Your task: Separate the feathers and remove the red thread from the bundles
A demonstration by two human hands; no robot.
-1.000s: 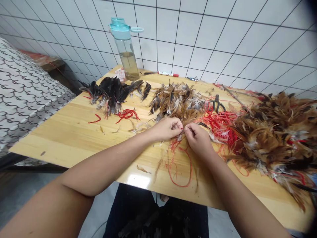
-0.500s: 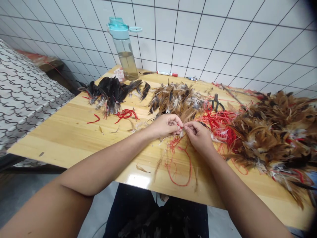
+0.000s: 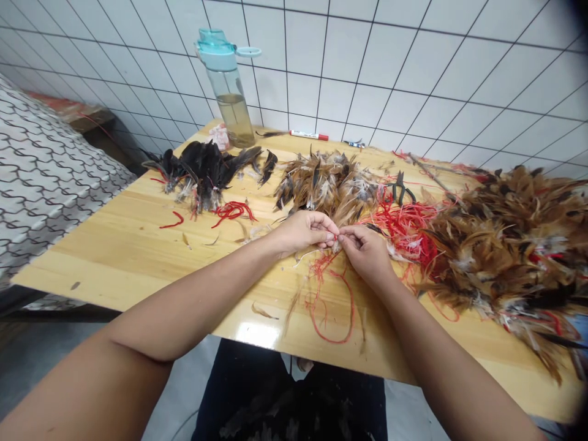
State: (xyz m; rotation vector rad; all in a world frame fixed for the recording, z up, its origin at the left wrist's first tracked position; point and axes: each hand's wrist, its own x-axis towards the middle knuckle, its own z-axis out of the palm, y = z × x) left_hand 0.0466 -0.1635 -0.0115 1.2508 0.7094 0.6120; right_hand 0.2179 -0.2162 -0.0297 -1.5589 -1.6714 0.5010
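Note:
My left hand [image 3: 309,234] and my right hand [image 3: 367,251] meet over the middle of the table, fingertips nearly touching. Both are closed in a pinch on a bit of red string [image 3: 335,237]. Pale feather quills [image 3: 337,247] show just below the fingertips; how the string runs round them is too small to tell. A loop of thin red string [image 3: 353,306] lies on the wood under my hands. Behind them sits a pile of brown feathers [image 3: 321,184], and a tangle of red strings [image 3: 404,223] lies right of my right hand.
Black feather bunches [image 3: 206,171] and cut red cords [image 3: 233,211] lie left on the wooden table [image 3: 114,257]. A large brown feather heap [image 3: 514,239] covers the right. Toward the wall are pliers [image 3: 401,190], a red marker [image 3: 309,135] and a water bottle [image 3: 232,104].
My fingertips have shifted very slightly, with the right fingers drawn closer against the left ones. The whole view has moved a little; the things on the table lie as before.

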